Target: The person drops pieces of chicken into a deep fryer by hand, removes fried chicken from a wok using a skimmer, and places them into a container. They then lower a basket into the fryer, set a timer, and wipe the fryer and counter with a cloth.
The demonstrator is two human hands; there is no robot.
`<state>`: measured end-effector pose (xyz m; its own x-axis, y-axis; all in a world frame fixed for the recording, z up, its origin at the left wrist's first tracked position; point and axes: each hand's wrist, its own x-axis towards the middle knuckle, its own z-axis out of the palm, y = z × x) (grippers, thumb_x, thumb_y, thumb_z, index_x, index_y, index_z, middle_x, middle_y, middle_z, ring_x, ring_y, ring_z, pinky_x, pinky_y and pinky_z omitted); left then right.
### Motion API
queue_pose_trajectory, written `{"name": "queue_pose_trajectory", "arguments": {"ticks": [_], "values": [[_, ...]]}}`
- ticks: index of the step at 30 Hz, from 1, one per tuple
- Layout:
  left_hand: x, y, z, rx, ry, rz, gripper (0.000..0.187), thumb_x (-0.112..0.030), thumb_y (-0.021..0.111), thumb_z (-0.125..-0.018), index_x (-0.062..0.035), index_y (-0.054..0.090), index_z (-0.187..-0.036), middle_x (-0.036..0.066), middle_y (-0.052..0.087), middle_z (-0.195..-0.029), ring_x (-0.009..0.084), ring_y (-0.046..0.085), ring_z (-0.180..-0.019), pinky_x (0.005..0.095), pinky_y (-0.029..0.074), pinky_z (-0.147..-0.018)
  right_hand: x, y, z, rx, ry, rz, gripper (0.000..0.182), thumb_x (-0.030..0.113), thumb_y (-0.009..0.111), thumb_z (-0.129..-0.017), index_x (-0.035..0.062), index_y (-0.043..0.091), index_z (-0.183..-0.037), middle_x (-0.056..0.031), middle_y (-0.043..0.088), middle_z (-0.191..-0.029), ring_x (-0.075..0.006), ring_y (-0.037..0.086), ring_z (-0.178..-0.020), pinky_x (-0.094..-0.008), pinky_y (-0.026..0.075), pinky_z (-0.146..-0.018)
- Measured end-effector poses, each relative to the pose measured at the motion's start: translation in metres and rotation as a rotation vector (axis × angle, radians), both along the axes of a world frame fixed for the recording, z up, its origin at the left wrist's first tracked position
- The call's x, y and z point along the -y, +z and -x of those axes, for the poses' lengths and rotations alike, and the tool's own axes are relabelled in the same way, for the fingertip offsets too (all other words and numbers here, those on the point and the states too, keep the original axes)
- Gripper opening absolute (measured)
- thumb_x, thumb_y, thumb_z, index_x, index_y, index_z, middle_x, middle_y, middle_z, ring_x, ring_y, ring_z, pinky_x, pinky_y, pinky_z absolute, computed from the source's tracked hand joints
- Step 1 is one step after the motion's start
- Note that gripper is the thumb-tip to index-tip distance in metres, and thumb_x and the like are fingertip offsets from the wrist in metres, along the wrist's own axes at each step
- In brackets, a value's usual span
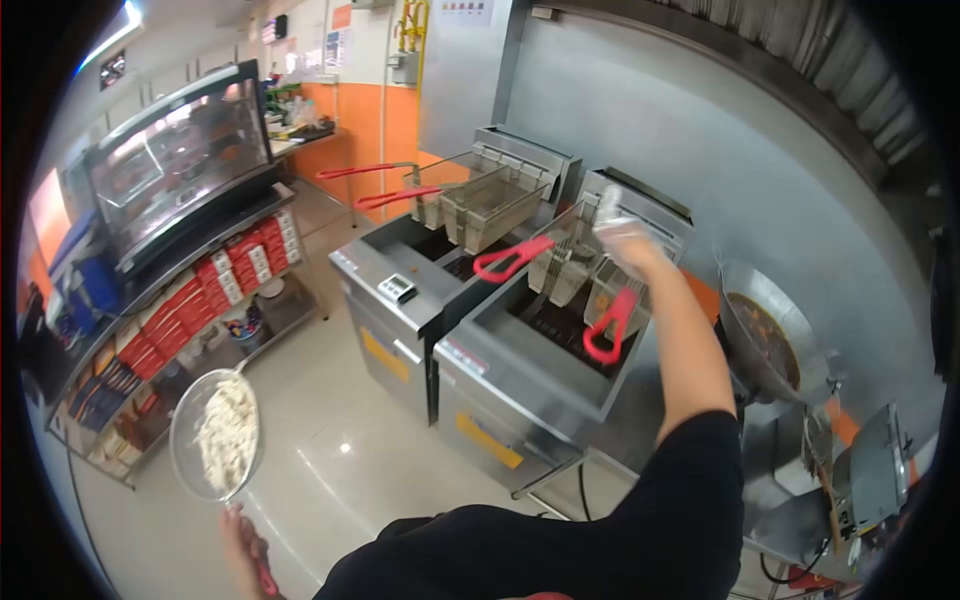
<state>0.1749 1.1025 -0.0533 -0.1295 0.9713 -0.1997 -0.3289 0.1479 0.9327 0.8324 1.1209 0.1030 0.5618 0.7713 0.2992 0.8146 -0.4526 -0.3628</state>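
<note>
My left hand (245, 550) is wrapped round the red handle of a round mesh strainer (176, 440), low at the left. Pale, floury pieces of food (228, 435) lie in the strainer. In a clear glove, my right hand (622, 238) reaches over the back of the right fryer (520, 375), by its hanging wire baskets (570, 262); its fingers are blurred, and what they hold, if anything, cannot be made out. Two red basket handles (612, 328) stick out toward me.
A left fryer (385, 255) holds more baskets (500, 200) and a timer (397, 288). On the right is a large wok (738, 335) of dark liquid. Shelves with red boxes (175, 335) stand under a glass display case (180, 160) at the left.
</note>
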Motion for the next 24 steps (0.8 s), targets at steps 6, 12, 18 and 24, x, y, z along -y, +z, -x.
{"name": "queue_pose_trajectory", "arguments": {"ticks": [6, 12, 18, 24], "values": [[-0.096, 0.004, -0.013, -0.156, 0.135, 0.075, 0.028, -0.031, 0.049, -0.087, -0.0079, 0.049, -0.104, -0.008, 0.03, -0.058, -0.0009, 0.021, -0.04, 0.0145, 0.014, -0.033, -0.141, -0.05, -0.087, -0.076, -0.224, 0.581, 0.034, 0.032, 0.045, -0.08, 0.0065, 0.059, -0.096, -0.0185, 0.06, -0.092, -0.031, 0.059, -0.084, -0.0394, 0.046, -0.074], [-0.201, -0.002, -0.02, -0.235, 0.257, 0.125, 0.033, -0.03, 0.05, -0.087, -0.0073, 0.048, -0.111, -0.008, 0.029, -0.061, -0.0002, 0.017, -0.042, 0.0146, 0.016, -0.036, -0.125, -0.145, -0.171, -0.702, -0.302, 0.362, 0.026, 0.027, 0.047, -0.082, 0.0077, 0.061, -0.089, -0.0148, 0.061, -0.082, -0.0266, 0.06, -0.067, -0.0395, 0.047, -0.057], [-0.342, 0.002, -0.02, -0.266, 0.092, 0.141, 0.053, -0.035, 0.051, -0.084, -0.007, 0.037, -0.127, 0.001, 0.049, -0.106, 0.0094, 0.046, -0.089, 0.0151, 0.03, -0.055, -0.092, -0.015, -0.129, 0.281, -0.012, 0.877, 0.018, 0.022, 0.052, -0.075, 0.0073, 0.059, -0.068, -0.0062, 0.059, -0.063, -0.0179, 0.057, -0.056, -0.0341, 0.044, -0.05], [-0.431, 0.066, -0.062, -0.357, -0.143, 0.018, 0.028, -0.031, 0.05, -0.086, -0.0093, 0.051, -0.103, -0.004, 0.047, -0.068, 0.0057, 0.038, -0.05, 0.0192, 0.03, -0.044, -0.098, 0.143, 0.034, 0.178, -0.602, 0.268, 0.036, 0.035, 0.041, -0.079, 0.003, 0.056, -0.073, -0.0129, 0.057, -0.067, -0.024, 0.055, -0.068, -0.0346, 0.042, -0.065]]}}
